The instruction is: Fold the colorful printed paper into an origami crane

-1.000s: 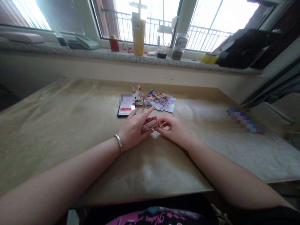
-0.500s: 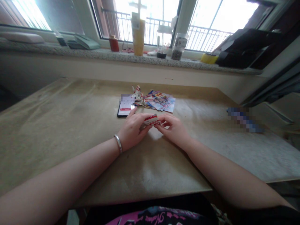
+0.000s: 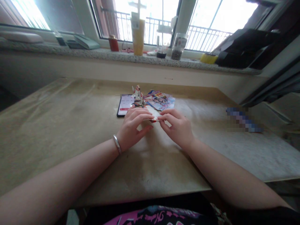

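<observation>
Between my two hands is a small piece of paper [image 3: 152,112] with a white face and a bit of red at its near edge. My left hand [image 3: 134,123], a silver bangle at its wrist, has its fingertips on the paper's left side, thumb below. On the other side my right hand [image 3: 176,125] pinches the paper's right edge between thumb and fingers. Just past the left fingers lies a phone [image 3: 125,104] with a lit screen. Behind the paper, a crumpled printed paper piece [image 3: 138,93] stands beside a pile of colourful printed sheets [image 3: 164,100].
The table [image 3: 70,125] has a blurred bluish object [image 3: 243,120] at its right side. On the stone windowsill [image 3: 98,53] stand a red container [image 3: 113,43], a tall yellow bottle [image 3: 138,37], a clear jar [image 3: 179,47], a yellow roll [image 3: 208,58] and a black object [image 3: 243,50].
The paper has turned from its red-and-white printed side to a flatter white face. My left fingers have moved over its top, and my right fingers have shifted along the right edge.
</observation>
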Action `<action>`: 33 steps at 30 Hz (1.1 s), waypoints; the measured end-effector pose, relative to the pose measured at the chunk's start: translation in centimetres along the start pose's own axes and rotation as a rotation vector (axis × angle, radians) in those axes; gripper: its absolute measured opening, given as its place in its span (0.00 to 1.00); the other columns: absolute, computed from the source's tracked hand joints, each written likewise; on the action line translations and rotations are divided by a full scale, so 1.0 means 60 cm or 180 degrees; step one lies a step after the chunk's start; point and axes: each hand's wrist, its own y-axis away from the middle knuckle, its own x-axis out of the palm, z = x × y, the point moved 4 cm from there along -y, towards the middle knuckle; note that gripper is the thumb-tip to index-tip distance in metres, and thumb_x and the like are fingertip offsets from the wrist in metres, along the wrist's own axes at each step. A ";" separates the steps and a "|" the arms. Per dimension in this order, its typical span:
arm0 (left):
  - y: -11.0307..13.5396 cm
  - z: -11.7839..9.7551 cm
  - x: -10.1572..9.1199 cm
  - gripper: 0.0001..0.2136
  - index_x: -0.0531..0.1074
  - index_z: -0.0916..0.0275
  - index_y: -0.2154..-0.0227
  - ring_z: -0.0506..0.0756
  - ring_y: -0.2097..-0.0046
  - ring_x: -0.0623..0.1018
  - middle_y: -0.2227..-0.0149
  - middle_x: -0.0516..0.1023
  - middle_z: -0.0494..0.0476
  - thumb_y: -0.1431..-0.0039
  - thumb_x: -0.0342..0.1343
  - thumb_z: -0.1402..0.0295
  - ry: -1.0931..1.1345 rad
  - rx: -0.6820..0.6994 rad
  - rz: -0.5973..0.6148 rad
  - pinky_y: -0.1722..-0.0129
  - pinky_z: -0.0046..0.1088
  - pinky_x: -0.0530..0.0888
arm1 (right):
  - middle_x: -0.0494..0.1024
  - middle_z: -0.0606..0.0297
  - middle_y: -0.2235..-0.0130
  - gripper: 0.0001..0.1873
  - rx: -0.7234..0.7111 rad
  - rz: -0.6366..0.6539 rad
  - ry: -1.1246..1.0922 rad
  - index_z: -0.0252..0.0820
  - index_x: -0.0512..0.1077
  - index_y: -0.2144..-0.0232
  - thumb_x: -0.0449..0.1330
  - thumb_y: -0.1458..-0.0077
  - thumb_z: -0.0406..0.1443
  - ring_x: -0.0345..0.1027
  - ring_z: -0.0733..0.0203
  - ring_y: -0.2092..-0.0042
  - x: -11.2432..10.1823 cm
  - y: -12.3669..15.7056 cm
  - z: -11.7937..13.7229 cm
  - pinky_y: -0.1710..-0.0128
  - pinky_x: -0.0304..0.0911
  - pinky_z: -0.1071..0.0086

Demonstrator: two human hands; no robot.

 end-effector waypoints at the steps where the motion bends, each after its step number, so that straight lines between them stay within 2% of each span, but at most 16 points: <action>1: -0.001 -0.001 -0.002 0.10 0.71 0.59 0.59 0.56 0.53 0.74 0.58 0.77 0.56 0.43 0.59 0.65 0.0018 -0.0007 -0.0055 0.47 0.40 0.66 | 0.78 0.63 0.61 0.06 -0.0100 0.0008 0.0205 0.44 0.74 0.68 0.56 0.42 0.34 0.71 0.61 0.59 -0.002 -0.001 0.004 0.61 0.67 0.67; 5: -0.002 -0.004 -0.004 0.09 0.73 0.60 0.66 0.55 0.60 0.75 0.65 0.78 0.55 0.45 0.60 0.61 -0.0012 -0.0097 -0.0162 0.55 0.36 0.70 | 0.78 0.64 0.59 0.06 -0.0254 0.0070 0.0564 0.45 0.74 0.69 0.57 0.42 0.35 0.69 0.60 0.59 -0.003 0.000 0.018 0.61 0.65 0.67; 11: -0.003 0.000 -0.005 0.06 0.75 0.58 0.73 0.53 0.64 0.76 0.69 0.79 0.52 0.43 0.58 0.64 0.0010 -0.0144 -0.0112 0.56 0.35 0.70 | 0.78 0.64 0.61 0.04 -0.0306 0.0045 0.0287 0.45 0.74 0.70 0.58 0.44 0.34 0.68 0.60 0.59 0.000 0.000 0.021 0.58 0.65 0.66; 17: -0.003 0.006 -0.006 0.05 0.76 0.59 0.72 0.52 0.65 0.77 0.69 0.80 0.52 0.44 0.60 0.65 0.0170 -0.0100 -0.0195 0.56 0.35 0.70 | 0.79 0.64 0.62 0.04 -0.0219 0.0022 -0.0474 0.46 0.73 0.69 0.58 0.43 0.35 0.70 0.60 0.59 0.001 -0.004 0.005 0.55 0.66 0.63; 20: -0.002 0.012 -0.004 0.05 0.76 0.59 0.71 0.53 0.64 0.77 0.69 0.80 0.53 0.43 0.60 0.65 0.0155 -0.0155 -0.0166 0.55 0.35 0.70 | 0.80 0.65 0.63 0.02 -0.0337 -0.0009 -0.0682 0.46 0.73 0.68 0.59 0.43 0.35 0.71 0.61 0.58 0.000 -0.005 0.001 0.53 0.66 0.62; 29: -0.001 0.012 -0.002 0.05 0.78 0.57 0.67 0.53 0.64 0.76 0.68 0.81 0.52 0.41 0.57 0.65 0.0138 -0.0097 -0.0076 0.57 0.35 0.70 | 0.80 0.66 0.68 0.04 -0.0241 -0.0044 -0.0376 0.47 0.74 0.70 0.59 0.44 0.36 0.71 0.59 0.60 -0.009 -0.006 0.007 0.55 0.67 0.62; 33: -0.002 0.012 -0.002 0.06 0.78 0.58 0.65 0.53 0.64 0.77 0.68 0.81 0.53 0.44 0.60 0.65 0.0110 -0.0141 -0.0112 0.56 0.36 0.70 | 0.80 0.65 0.68 0.05 -0.0248 -0.0020 -0.0225 0.46 0.74 0.70 0.59 0.43 0.36 0.70 0.59 0.59 -0.009 -0.005 0.008 0.57 0.67 0.64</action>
